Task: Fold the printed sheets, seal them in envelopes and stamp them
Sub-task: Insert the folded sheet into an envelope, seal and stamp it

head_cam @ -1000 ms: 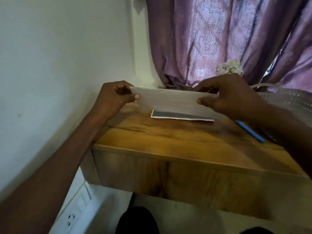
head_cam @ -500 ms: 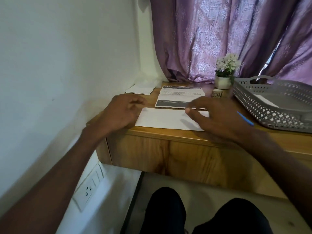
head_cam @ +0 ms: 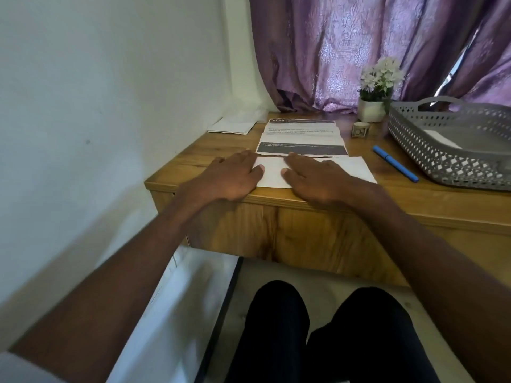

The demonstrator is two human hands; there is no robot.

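A white envelope [head_cam: 345,168] lies flat near the front edge of the wooden desk [head_cam: 210,150]. My left hand [head_cam: 232,175] presses its left end with straight fingers. My right hand [head_cam: 315,175] lies flat on its middle, fingers pointing left. Just behind the envelope lies a printed sheet [head_cam: 301,136] with dark bands and creases. A small stamp [head_cam: 360,130] stands behind the sheet to the right. More white envelopes [head_cam: 232,125] rest at the back left by the wall.
A blue pen [head_cam: 395,167] lies right of the envelope. A grey perforated basket [head_cam: 442,150] holding white paper fills the right side. A white pot of flowers [head_cam: 373,106] stands before the purple curtain. The wall is close on the left.
Both hands lowered the envelope from the air onto the desk, then flattened on it. My right hand slid left toward my left hand.
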